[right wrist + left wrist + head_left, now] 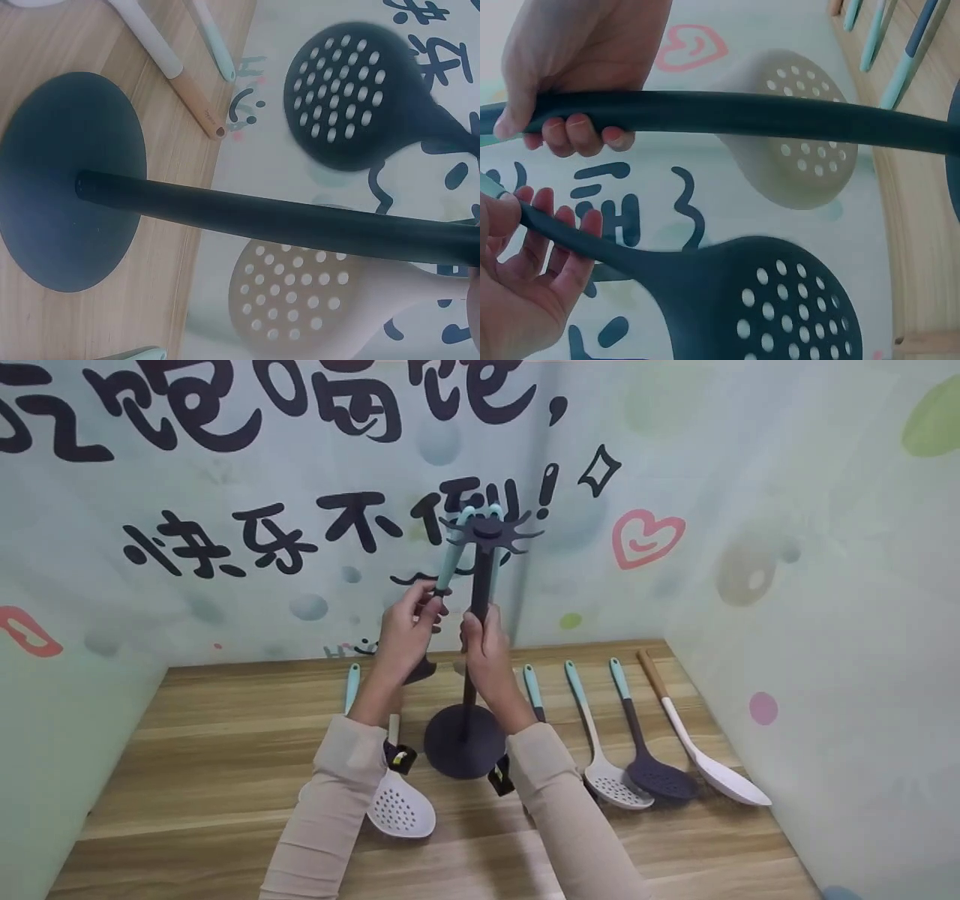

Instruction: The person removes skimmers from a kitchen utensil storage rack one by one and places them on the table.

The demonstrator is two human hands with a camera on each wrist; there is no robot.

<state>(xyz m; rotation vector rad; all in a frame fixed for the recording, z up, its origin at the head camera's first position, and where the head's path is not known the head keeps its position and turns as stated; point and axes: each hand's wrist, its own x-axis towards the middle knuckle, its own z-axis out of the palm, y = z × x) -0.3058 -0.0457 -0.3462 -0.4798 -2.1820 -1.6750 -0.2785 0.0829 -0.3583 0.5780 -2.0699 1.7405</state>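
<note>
A dark utensil stand has a round base (pixel 454 757) on the table, an upright pole (pixel 482 585) and a ring of hooks (pixel 487 534) on top. My right hand (pixel 491 652) grips the pole partway up, fingers wrapped round it. To the left, my left hand (pixel 409 626) pinches a dark skimmer (pixel 697 277) where its mint handle (pixel 451 559) meets the dark neck. The top of that handle is right at the hooks, and its perforated head points down. A beige skimmer (pixel 750 161) hangs behind the pole, partly hidden by it.
Right of the stand lie a mint-handled utensil (pixel 533 686), a beige skimmer (pixel 611 781), a dark skimmer (pixel 660 778) and a white spoon (pixel 727 780) with a wooden handle. Under my left arm are a white slotted spoon (pixel 401 808) and another mint handle (pixel 352 682). A printed backdrop (pixel 300 547) rises behind.
</note>
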